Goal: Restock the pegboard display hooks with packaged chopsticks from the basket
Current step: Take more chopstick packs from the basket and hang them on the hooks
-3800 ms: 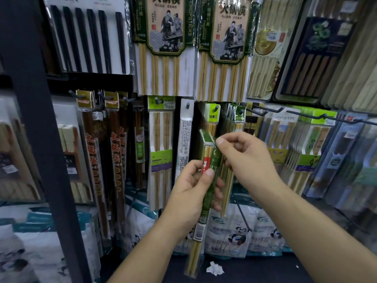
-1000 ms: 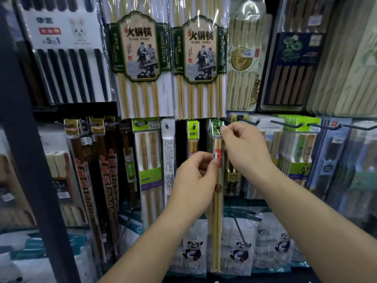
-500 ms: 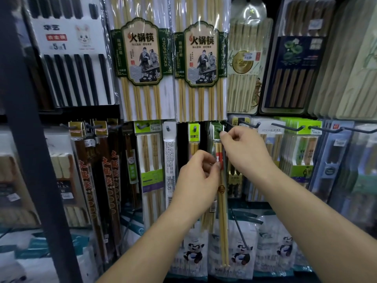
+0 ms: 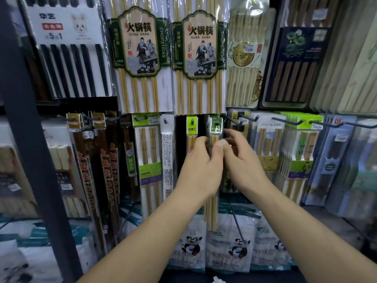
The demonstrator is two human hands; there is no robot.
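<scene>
Hanging on a dark metal peg hook [image 4: 217, 121] in the middle row is the slim clear pack of pale bamboo chopsticks with a green header card [image 4: 214, 127], and both hands are on it just below that card. Left hand [image 4: 201, 170] has its thumb across the front of the pack and fingers tucked round the left edge, so it's pinching it. Right hand [image 4: 240, 160] comes in from the right with its thumb tip pressed up against the left thumb; fingers look loosely curled by the pack's right edge, but honestly the blur makes it hard to say if they actually grip it. The pack's lower end pokes out under the left wrist, sticks pointing straight down. Just left of it hangs a similar narrow pack with a bright green tag [image 4: 191, 127]. Above sit two big hotpot chopstick packs with beige-and-green labels [image 4: 201, 43]. Down low, white bags with panda print [image 4: 234, 248].
</scene>
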